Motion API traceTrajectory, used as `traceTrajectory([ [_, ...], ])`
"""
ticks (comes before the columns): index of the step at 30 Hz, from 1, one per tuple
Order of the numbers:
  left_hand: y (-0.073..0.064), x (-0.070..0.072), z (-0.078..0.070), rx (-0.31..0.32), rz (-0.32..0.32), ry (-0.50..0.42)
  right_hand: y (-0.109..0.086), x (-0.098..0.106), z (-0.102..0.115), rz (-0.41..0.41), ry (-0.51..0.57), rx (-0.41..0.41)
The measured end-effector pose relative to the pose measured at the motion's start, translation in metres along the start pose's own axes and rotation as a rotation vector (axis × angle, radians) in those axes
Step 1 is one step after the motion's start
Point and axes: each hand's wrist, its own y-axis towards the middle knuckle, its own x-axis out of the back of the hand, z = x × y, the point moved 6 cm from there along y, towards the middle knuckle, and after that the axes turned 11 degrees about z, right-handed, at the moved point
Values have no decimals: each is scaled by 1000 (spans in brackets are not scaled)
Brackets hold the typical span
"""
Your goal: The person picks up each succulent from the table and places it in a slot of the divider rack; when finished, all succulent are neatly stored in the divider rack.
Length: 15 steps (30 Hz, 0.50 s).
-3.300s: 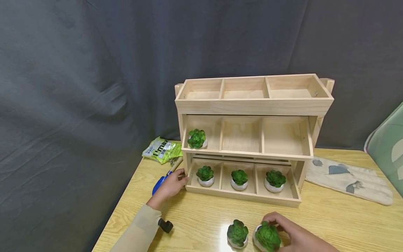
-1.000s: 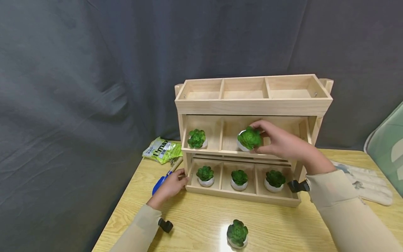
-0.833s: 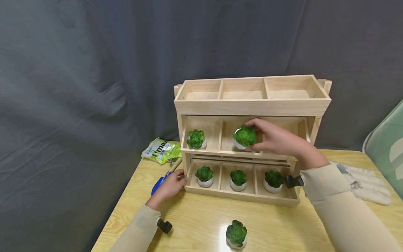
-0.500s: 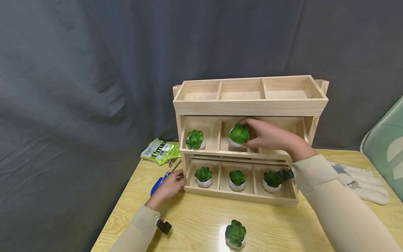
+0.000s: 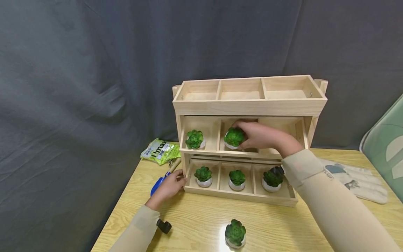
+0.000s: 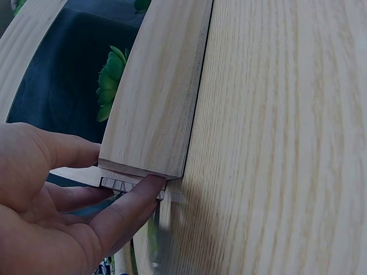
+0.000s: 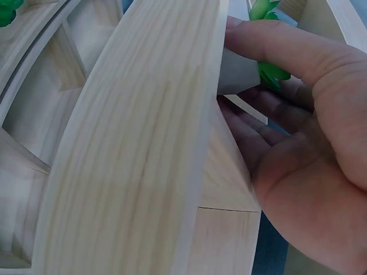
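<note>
My right hand (image 5: 260,135) grips a small succulent in a white pot (image 5: 234,137), inside the middle compartment of the middle tier. In the right wrist view, thumb and fingers lie around its white pot (image 7: 238,71), behind the tier's front board. My left hand (image 5: 170,184) holds the lower left corner of the wooden plant shelf (image 5: 248,107); the left wrist view has its thumb and fingers at the board's end (image 6: 152,137). Another potted succulent (image 5: 194,139) sits in the middle tier's left compartment. The bottom tier has one in each of its compartments.
One potted succulent (image 5: 235,233) stands on the table (image 5: 195,220) in front of the shelf. Left of the shelf lie a green-yellow packet (image 5: 160,151) and a blue shovel (image 5: 158,182). A patterned glove (image 5: 355,180) lies on the right.
My right hand has carried the succulent from the table up to the middle tier, then left and down into its middle compartment. The left hand stays at the shelf corner.
</note>
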Motion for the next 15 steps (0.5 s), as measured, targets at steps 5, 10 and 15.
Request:
traceTrajectory([
  [5, 0, -1, -1, -5, 1, -1, 1, -2, 5, 6, -23, 12],
  [10, -1, -1, -1, -4, -8, -4, 0, -5, 8, 29, -37, 14],
  [15, -1, -1, -1, -2, -11, -8, -2, -6, 9, 42, -59, 27],
])
